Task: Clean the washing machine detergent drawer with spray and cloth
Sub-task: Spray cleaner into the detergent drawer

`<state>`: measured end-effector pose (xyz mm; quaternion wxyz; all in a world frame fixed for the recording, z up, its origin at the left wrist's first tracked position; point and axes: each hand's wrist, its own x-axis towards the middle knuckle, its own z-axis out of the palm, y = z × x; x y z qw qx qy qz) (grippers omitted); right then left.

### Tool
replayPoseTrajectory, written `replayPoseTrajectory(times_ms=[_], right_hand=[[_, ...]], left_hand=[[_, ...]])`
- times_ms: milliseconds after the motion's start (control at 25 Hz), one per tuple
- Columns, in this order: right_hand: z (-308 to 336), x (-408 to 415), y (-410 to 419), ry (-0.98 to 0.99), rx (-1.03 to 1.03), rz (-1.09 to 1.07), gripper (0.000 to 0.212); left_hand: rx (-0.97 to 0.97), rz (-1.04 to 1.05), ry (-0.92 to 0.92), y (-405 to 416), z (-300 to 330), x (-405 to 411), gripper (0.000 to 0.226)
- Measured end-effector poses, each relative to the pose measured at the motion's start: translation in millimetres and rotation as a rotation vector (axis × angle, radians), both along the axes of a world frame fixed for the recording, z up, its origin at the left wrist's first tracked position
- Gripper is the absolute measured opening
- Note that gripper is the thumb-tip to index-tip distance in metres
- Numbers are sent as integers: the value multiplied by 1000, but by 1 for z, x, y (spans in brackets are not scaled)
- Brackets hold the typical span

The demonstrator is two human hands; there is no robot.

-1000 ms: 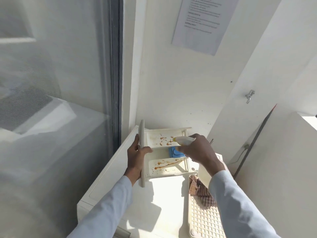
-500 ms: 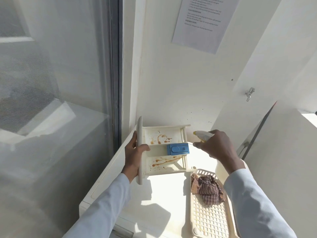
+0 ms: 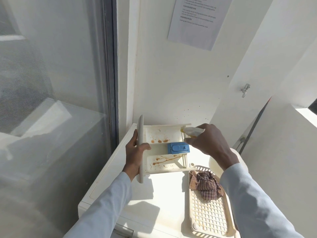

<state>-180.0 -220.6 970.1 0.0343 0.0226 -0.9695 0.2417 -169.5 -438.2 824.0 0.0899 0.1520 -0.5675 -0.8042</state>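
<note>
The white detergent drawer [image 3: 161, 134] is held above the washing machine top [image 3: 154, 194], its front panel to the left. Brown stains mark its far and near compartments; a blue insert [image 3: 178, 148] sits in the middle. My left hand [image 3: 135, 154] grips the drawer's front panel. My right hand [image 3: 207, 143] holds a white spray bottle [image 3: 192, 130] with a yellow nozzle aimed at the drawer's right end; the bottle's body is mostly hidden behind my hand. A brown checked cloth [image 3: 205, 185] lies crumpled in the cream slatted tray [image 3: 209, 219].
A glass door with a dark frame [image 3: 111, 69] stands close on the left. The white wall behind carries a printed sheet [image 3: 197, 19] and a metal hook [image 3: 245, 90]. A dark pole [image 3: 253, 124] leans at the right.
My right hand with the spray bottle pulled right off the drawer, then came back toward its right end. The drawer stayed held in my left hand, rising slightly.
</note>
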Motion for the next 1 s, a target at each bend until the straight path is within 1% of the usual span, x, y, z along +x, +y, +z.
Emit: replayPoseTrajectory(times_ms=[80, 120, 240, 360, 400, 480, 600, 880, 1000], right_hand=[[2, 2, -1, -6, -38, 2, 56], [1, 4, 1, -14, -49, 11, 55], [-4, 20, 9, -42, -57, 23, 32], [-20, 37, 19, -71, -15, 33, 24], [-24, 42, 20, -88, 9, 38, 24], [-32, 46, 20, -112, 47, 55, 33], [-32, 47, 17, -108, 49, 58, 43], [-27, 47, 31, -75, 51, -26, 41], [-23, 47, 39, -81, 50, -70, 41]], left_hand=[[13, 1, -1, -1, -1, 0, 78], [20, 2, 3, -2, 0, 1, 76], [44, 19, 6, -8, 5, 3, 73], [59, 55, -7, -11, 9, 2, 69], [61, 60, -10, -11, 10, 2, 69], [60, 61, -8, -10, 10, 0, 68], [48, 50, 12, -5, 12, -1, 65], [25, 48, 13, -6, 12, -2, 63], [28, 55, 6, -8, 10, -3, 71]])
